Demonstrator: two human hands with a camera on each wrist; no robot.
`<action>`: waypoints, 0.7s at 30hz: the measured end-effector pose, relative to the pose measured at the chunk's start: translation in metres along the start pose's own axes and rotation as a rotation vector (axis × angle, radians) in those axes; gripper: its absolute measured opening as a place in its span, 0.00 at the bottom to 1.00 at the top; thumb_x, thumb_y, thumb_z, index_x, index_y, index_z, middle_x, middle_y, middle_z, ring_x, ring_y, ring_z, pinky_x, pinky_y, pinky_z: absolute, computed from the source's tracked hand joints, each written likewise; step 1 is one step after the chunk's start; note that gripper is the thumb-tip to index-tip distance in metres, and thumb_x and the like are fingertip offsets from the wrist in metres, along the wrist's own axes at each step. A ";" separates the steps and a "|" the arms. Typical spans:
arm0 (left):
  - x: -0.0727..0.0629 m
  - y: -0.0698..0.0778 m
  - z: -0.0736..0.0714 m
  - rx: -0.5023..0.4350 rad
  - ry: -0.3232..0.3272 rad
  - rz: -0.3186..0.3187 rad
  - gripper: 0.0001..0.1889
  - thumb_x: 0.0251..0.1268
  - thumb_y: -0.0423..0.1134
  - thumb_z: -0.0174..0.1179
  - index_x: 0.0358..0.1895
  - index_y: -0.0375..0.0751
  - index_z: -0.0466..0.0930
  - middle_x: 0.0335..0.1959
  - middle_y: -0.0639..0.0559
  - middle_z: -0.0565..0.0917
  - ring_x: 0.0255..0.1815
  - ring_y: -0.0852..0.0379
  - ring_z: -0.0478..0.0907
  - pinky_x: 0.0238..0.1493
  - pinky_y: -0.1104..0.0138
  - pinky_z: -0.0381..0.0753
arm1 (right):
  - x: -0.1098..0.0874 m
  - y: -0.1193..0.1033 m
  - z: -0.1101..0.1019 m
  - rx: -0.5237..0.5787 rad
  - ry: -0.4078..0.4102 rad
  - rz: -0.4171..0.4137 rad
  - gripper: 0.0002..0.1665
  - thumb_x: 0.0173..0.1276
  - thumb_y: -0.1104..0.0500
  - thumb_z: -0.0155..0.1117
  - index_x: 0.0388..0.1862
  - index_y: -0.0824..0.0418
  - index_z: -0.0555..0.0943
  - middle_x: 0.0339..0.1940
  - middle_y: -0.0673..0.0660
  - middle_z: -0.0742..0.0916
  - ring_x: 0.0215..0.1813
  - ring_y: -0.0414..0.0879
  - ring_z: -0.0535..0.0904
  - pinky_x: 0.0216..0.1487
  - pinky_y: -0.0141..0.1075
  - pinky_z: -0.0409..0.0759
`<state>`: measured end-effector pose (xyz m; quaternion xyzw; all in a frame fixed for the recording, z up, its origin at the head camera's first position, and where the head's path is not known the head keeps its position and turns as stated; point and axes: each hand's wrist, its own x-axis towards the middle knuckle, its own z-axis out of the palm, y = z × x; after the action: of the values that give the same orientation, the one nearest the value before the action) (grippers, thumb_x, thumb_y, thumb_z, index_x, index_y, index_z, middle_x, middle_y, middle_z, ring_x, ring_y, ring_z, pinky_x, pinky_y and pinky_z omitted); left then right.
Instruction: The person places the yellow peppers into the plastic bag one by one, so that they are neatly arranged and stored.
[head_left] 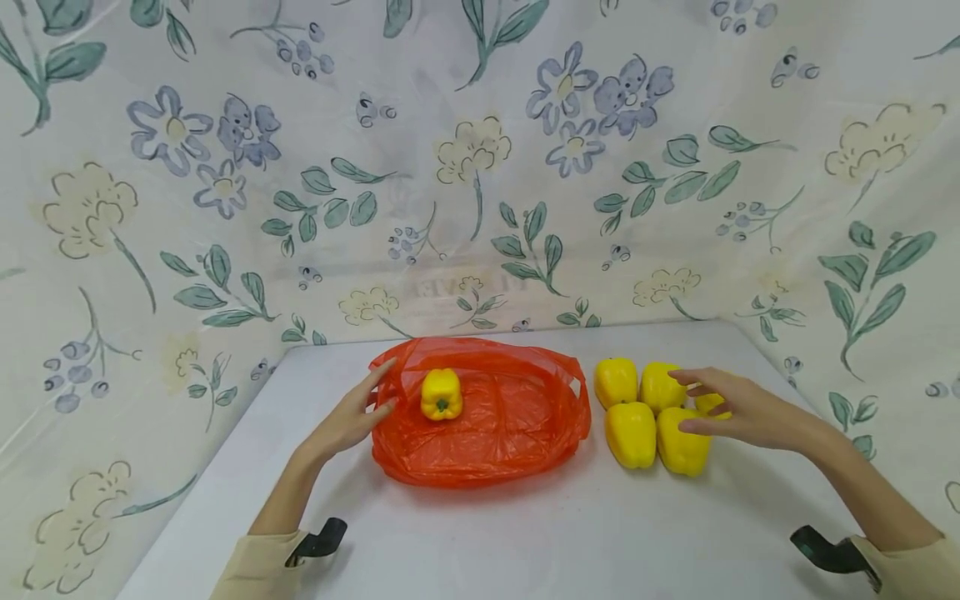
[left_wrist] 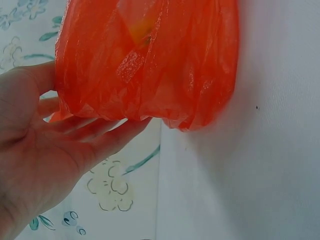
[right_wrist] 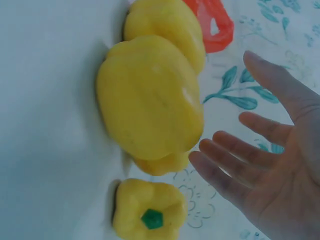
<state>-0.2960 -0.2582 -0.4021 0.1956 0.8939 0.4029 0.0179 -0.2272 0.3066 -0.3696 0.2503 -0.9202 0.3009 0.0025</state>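
A red plastic bag (head_left: 510,425) lies spread with its mouth wide on the white table, and one yellow bell pepper (head_left: 441,392) with a green stem sits inside it on the left. At the bag's left rim is my left hand (head_left: 341,427), fingers spread and extended; the left wrist view shows the fingers along the outer side of the red plastic (left_wrist: 190,65). My right hand (head_left: 738,408) hovers by a cluster of yellow bell peppers (head_left: 630,433) right of the bag. Its fingers are apart, holding nothing, beside the nearest large pepper (right_wrist: 150,100) in the right wrist view.
The white table (head_left: 525,533) reaches back to a floral-print curtain (head_left: 465,208) that hangs behind it and along both sides. In the right wrist view, a pepper with a green stem (right_wrist: 150,200) stands slightly apart from the others.
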 end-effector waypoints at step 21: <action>-0.002 -0.003 0.000 0.021 0.005 0.000 0.36 0.73 0.37 0.54 0.79 0.52 0.48 0.77 0.38 0.59 0.68 0.31 0.67 0.59 0.45 0.79 | -0.017 0.026 0.024 -0.041 -0.074 -0.002 0.53 0.52 0.42 0.77 0.71 0.64 0.65 0.68 0.72 0.73 0.60 0.64 0.73 0.42 0.47 0.83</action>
<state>-0.2951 -0.2608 -0.4043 0.1947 0.8983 0.3938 0.0137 -0.2208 0.3195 -0.4062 0.2622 -0.9254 0.2725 -0.0259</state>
